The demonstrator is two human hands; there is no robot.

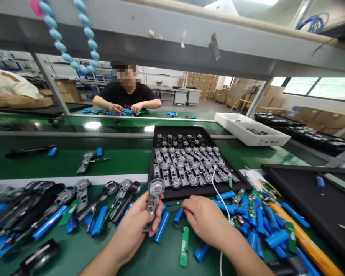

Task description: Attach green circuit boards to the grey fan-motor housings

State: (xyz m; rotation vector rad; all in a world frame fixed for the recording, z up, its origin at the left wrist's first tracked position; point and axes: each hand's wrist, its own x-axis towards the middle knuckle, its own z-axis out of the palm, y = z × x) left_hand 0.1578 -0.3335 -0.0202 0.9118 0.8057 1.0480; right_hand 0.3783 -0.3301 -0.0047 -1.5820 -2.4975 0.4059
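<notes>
In my left hand (138, 224) is a grey plastic housing with a round head (155, 188), held upright with the fingers wrapped round its handle. My right hand (204, 218) is curled, its fingertips at the end of a small blue battery (178, 216); the fingers partly hide it. Dark wire runs from that battery to a green circuit board (184, 247) lying on the mat. Another blue battery (162, 228) lies between my hands. Beyond them, a black tray (199, 193) bears rows of similar grey housings (179, 168).
Batteries and boards pile up at right (258, 214), beside an orange-yellow tool handle (307, 239). Unsorted housings (37, 203) crowd the left. A white cable (222, 199) crosses near my right hand. A white bin (247, 132) stands behind; a person (129, 92) works opposite. An overhead beam (172, 42) spans above.
</notes>
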